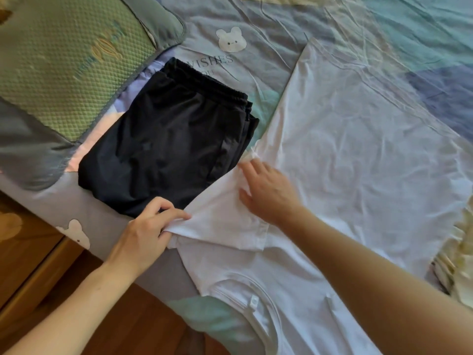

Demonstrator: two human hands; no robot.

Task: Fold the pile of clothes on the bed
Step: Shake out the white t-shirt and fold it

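Bright soft daylight, faint shadows, slight overall blur, wide-angle bending at edges

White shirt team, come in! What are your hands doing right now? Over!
Left hand pinches white shirt sleeve edge. Right hand flat, pressing sleeve. Folded black shorts lie under sleeve tip.

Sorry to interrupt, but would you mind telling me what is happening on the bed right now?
A person is folding a white T-shirt spread flat on the bed sheet. The left hand pinches the edge of the sleeve, while the right hand presses flat on the shirt near the sleeve seam. Black shorts already lie folded beside it, next to a green pillow.
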